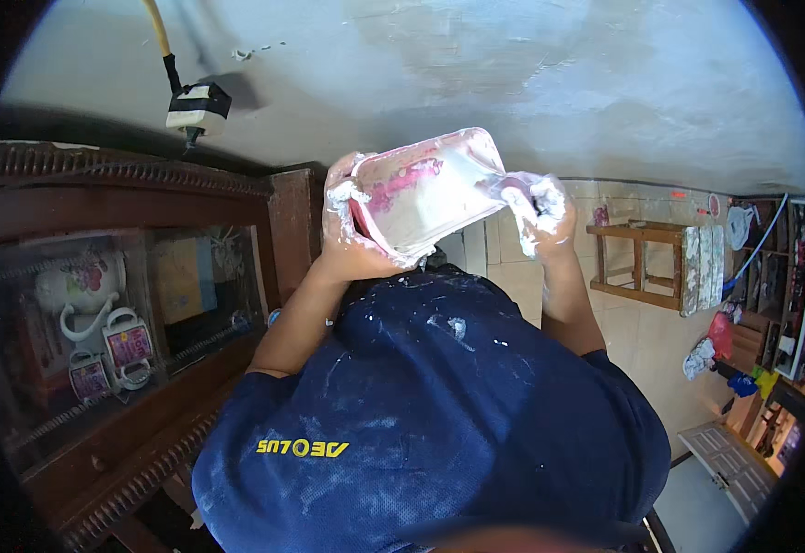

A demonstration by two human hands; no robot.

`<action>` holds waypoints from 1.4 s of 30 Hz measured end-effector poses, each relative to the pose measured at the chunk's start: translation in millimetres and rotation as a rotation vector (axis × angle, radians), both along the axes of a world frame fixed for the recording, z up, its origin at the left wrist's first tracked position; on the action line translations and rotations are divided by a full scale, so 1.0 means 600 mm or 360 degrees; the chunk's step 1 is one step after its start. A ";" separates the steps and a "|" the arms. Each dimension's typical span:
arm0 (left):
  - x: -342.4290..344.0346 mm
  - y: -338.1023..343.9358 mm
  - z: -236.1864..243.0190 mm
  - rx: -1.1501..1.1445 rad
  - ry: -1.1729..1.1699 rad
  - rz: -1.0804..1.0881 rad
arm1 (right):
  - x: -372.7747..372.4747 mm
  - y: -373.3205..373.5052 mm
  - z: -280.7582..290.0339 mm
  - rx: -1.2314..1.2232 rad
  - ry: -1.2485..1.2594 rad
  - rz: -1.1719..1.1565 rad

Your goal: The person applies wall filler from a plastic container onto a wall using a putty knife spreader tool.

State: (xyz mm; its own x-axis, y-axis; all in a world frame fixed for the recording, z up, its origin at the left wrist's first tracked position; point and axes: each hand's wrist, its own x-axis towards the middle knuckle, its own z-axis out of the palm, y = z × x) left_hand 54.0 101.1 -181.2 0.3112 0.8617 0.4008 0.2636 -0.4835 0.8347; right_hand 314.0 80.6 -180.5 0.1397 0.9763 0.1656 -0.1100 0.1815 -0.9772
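In front of my chest, a rectangular plastic tub (430, 198) with pinkish edges is held up and tilted, its surface smeared with white paste. My left hand (352, 221) grips its left end, fingers wrapped round the rim and coated in paste. At the tub's right corner is my right hand (545, 212), its fingers closed and thick with white paste. A pale greyish piece shows between those fingers and the tub; I cannot make out whether it is a tool or part of the tub.
A wall (513, 83) with damp-looking patches rises ahead. An electric socket (201, 106) hangs on a yellow cable. Left stands a dark wooden cabinet (98, 184) with mugs (128, 346) behind glass. To the right are a wooden stool (642, 263), cluttered shelves (775, 276) and a door (729, 465).
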 end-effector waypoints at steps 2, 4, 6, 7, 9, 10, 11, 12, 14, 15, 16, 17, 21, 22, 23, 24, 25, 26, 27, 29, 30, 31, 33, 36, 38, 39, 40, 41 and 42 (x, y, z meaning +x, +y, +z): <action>-0.005 -0.008 -0.011 -0.0204 -0.0107 -0.0051 | 0.007 -0.008 -0.012 0.0000 -0.0246 0.0152; -0.010 -0.008 0.005 -0.0038 -0.0027 -0.0081 | 0.000 -0.019 -0.010 0.0018 0.0291 0.0265; 0.000 -0.008 0.021 0.0201 -0.0154 -0.0032 | -0.004 -0.013 0.004 0.0033 0.0482 0.0119; 0.002 -0.010 0.028 0.0230 -0.0155 -0.0017 | -0.002 -0.010 0.009 0.0068 0.0435 0.0093; -0.001 -0.014 0.026 0.0262 -0.0156 -0.0001 | -0.007 -0.006 0.031 0.0200 0.0275 0.0030; -0.008 -0.016 0.016 0.0229 -0.0139 -0.0013 | -0.002 -0.008 0.031 0.0202 0.0274 0.0032; -0.011 -0.017 0.011 0.0196 -0.0121 -0.0024 | 0.006 -0.010 0.028 0.0033 0.0234 0.0167; -0.009 -0.018 0.016 0.0199 -0.0121 -0.0021 | 0.011 -0.010 0.026 -0.0136 0.0194 0.0303; -0.002 -0.019 0.029 0.0256 -0.0099 -0.0001 | 0.006 -0.017 0.011 -0.0082 0.0273 0.0432; 0.000 -0.018 0.028 0.0329 -0.0078 -0.0009 | -0.001 -0.021 0.009 -0.0105 0.0388 0.0320; 0.002 -0.016 0.028 0.0402 -0.0056 -0.0018 | -0.010 -0.022 0.010 -0.0127 0.0503 0.0205; 0.005 -0.018 0.030 0.0335 -0.0159 -0.0047 | -0.013 -0.020 0.017 -0.0113 0.0651 0.0096; 0.005 -0.023 0.051 0.0420 -0.0050 -0.0009 | 0.033 -0.018 -0.023 0.0138 0.0435 0.0007; 0.005 -0.024 0.047 0.0423 -0.0053 -0.0007 | 0.036 -0.021 -0.022 0.0232 0.0281 -0.0051; 0.005 -0.024 0.042 0.0366 -0.0157 -0.0042 | 0.043 -0.022 -0.016 0.0246 0.0522 0.0044; 0.004 -0.025 0.036 0.0310 -0.0253 -0.0082 | 0.027 -0.024 0.015 -0.0059 0.0368 -0.0266; 0.002 -0.028 0.036 0.0317 -0.0155 -0.0019 | 0.027 -0.025 0.027 0.0046 0.0273 -0.0199; -0.004 -0.034 0.032 0.0317 -0.0160 -0.0013 | 0.026 -0.026 0.031 0.0150 0.0178 -0.0129; -0.012 -0.044 0.024 0.0179 -0.0128 -0.0036 | 0.020 -0.027 0.030 0.0276 0.0298 0.0011; -0.023 -0.057 0.014 0.0037 -0.0104 -0.0053 | 0.006 -0.043 0.048 0.0198 0.0381 0.0275; -0.025 -0.056 0.016 0.0139 -0.0111 -0.0067 | 0.003 -0.034 0.047 0.0384 -0.0041 0.0450; -0.028 -0.056 0.017 0.0241 -0.0117 -0.0079 | -0.007 -0.035 0.051 0.0436 -0.0252 0.0548; -0.026 -0.059 0.018 0.0246 -0.0205 -0.0081 | -0.020 -0.020 0.038 0.1034 -0.0599 0.0508; -0.035 -0.062 0.027 0.0133 -0.0292 -0.0091 | 0.009 0.002 0.017 0.1011 -0.0575 0.0469; -0.040 -0.068 0.021 0.0199 -0.0167 -0.0013 | -0.004 0.009 0.076 0.1084 -0.0386 0.0531; -0.046 -0.071 0.018 0.0194 -0.0163 -0.0003 | -0.001 0.011 0.079 0.1067 -0.0472 0.0709; -0.052 -0.071 0.015 0.0140 -0.0168 -0.0057 | -0.002 0.012 0.082 0.1048 -0.0557 0.0886; -0.057 -0.073 0.013 0.0085 -0.0173 -0.0112 | -0.011 0.009 0.088 0.0982 -0.0770 0.1044; -0.058 -0.075 0.016 0.0077 -0.0173 -0.0104 | -0.026 -0.011 0.086 0.1113 -0.1169 0.0761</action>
State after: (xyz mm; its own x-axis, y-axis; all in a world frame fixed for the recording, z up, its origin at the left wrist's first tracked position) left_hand 19.0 56.3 -171.4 0.3185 0.8199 0.4758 0.1398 -0.5371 0.8319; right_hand 298.3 74.3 -129.2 -0.5820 0.5632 0.5866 0.2459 0.8094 -0.5332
